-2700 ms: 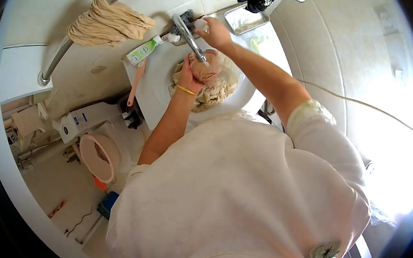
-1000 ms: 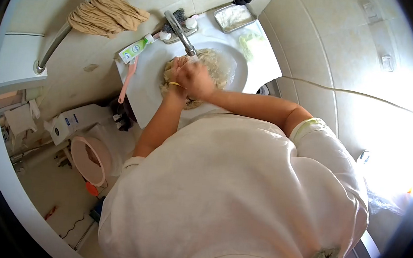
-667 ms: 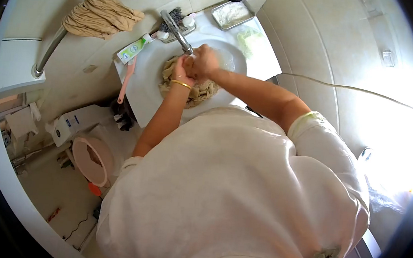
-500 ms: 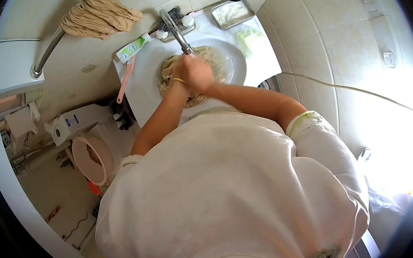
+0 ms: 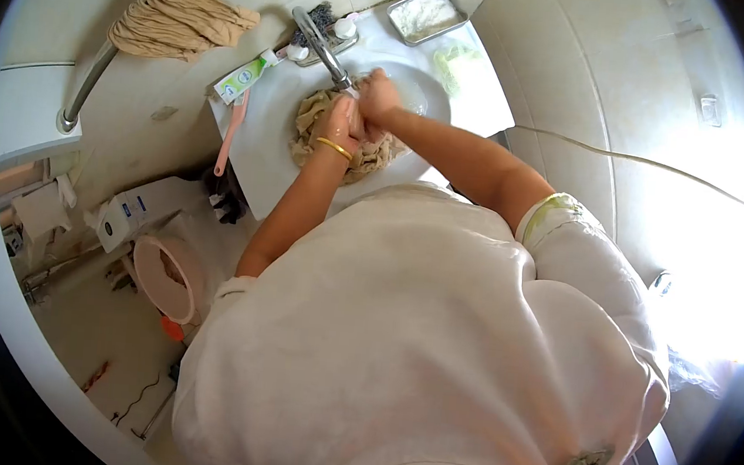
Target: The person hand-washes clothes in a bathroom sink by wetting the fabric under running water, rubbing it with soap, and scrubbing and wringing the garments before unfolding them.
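Pink brush (image 5: 232, 138) overhangs the counter (image 5: 258, 175) at left; a forearm knock could drop it. Beige cloth (image 5: 309, 123) is heaped in the basin (image 5: 267, 119); if it covers the drain (not visible), water could back up. Tap (image 5: 315, 43) tip sits just above the hands, so knuckles could hit it. Left hand (image 5: 338, 122) closed on pink cloth (image 5: 358, 126), wet, may slip. Right hand (image 5: 380, 96) against it, blurred; can't tell if gripping.
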Demonstrator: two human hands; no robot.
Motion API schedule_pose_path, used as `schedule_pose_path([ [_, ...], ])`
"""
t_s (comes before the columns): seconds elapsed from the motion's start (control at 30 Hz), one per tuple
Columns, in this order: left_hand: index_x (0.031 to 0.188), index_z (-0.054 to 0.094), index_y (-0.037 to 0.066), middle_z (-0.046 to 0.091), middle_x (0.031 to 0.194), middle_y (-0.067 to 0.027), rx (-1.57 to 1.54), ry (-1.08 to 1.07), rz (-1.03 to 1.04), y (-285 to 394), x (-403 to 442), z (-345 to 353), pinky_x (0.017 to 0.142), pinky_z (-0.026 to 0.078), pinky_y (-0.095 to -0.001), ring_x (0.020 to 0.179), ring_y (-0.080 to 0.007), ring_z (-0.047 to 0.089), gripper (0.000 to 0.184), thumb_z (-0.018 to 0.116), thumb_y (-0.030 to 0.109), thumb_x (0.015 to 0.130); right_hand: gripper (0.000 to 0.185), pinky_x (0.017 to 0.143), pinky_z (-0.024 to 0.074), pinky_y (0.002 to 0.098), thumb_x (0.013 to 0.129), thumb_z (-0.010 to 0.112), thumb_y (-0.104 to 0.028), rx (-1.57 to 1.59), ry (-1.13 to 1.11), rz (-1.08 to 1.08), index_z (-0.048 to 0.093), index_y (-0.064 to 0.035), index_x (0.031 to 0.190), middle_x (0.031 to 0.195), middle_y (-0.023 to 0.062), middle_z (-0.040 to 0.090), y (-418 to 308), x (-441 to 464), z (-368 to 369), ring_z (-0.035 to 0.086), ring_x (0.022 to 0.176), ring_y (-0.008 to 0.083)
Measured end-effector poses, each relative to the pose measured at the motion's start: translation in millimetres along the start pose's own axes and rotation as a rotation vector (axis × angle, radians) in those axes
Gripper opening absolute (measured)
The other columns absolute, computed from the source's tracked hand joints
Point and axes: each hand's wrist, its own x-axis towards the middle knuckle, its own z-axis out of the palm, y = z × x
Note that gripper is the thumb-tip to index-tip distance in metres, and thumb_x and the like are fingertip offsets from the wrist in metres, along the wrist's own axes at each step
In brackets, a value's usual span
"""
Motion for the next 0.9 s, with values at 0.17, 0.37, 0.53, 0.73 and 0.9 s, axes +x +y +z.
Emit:
schedule_pose_path([
  [0.17, 0.095, 0.054, 0.011, 0.058, 0.095, -0.0047, -0.034, -0.085, -0.024, 8, 8, -13, 0.078, 0.045, -0.0366, 0.089, -0.0204, 0.054, 0.028, 0.040, 0.034, 0.087, 0.031, 0.080, 0.0450, 0.0431, 0.082, 0.048, -0.022, 0.105, 0.077, -0.154, 0.050, 0.0009, 0.103, 0.103, 0.0252, 0.054, -20, -37, -19, 0.055, 0.093, 0.0384],
  [0.37, 0.103, 0.055, 0.010, 0.059, 0.101, -0.0054, -0.090, 0.015, 0.020, -6, 12, -7, 0.086, 0.042, -0.0397, 0.095, -0.0225, 0.054, 0.029, 0.039, 0.029, 0.088, 0.028, 0.076, 0.0462, 0.0439, 0.083, 0.047, -0.021, -0.069, 0.121, -0.227, 0.049, -0.0003, 0.102, 0.094, 0.0240, 0.055, -24, -51, -12, 0.056, 0.086, 0.0400],
  [0.53, 0.097, 0.054, 0.004, 0.059, 0.099, -0.0086, -0.054, -0.069, 0.045, 3, 9, 9, 0.083, 0.044, -0.0401, 0.093, -0.0251, 0.056, 0.031, 0.038, 0.028, 0.088, 0.034, 0.073, 0.0484, 0.0390, 0.077, 0.054, -0.023, -0.479, -0.139, -0.330, 0.054, 0.0015, 0.100, 0.087, 0.0219, 0.059, -10, 5, -31, 0.059, 0.079, 0.0367],
  [0.73, 0.080, 0.053, 0.011, 0.056, 0.080, -0.0025, -0.054, -0.057, 0.025, 7, 12, 4, 0.070, 0.044, -0.0342, 0.080, -0.0213, 0.054, 0.016, 0.045, 0.025, 0.085, 0.032, 0.076, 0.0449, 0.0421, 0.080, 0.051, -0.022, -0.271, 0.232, -0.506, 0.048, -0.0006, 0.103, 0.089, 0.0205, 0.057, -39, -77, -7, 0.057, 0.085, 0.0349],
  [0.9, 0.077, 0.055, 0.015, 0.060, 0.076, 0.0000, 0.007, 0.042, 0.045, 2, -10, 35, 0.066, 0.048, -0.0335, 0.075, -0.0179, 0.057, 0.017, 0.046, 0.027, 0.085, 0.031, 0.077, 0.0451, 0.0431, 0.079, 0.052, -0.022, 0.128, -0.061, 0.146, 0.049, 0.0019, 0.098, 0.093, 0.0227, 0.057, 13, 25, -12, 0.056, 0.086, 0.0406],
])
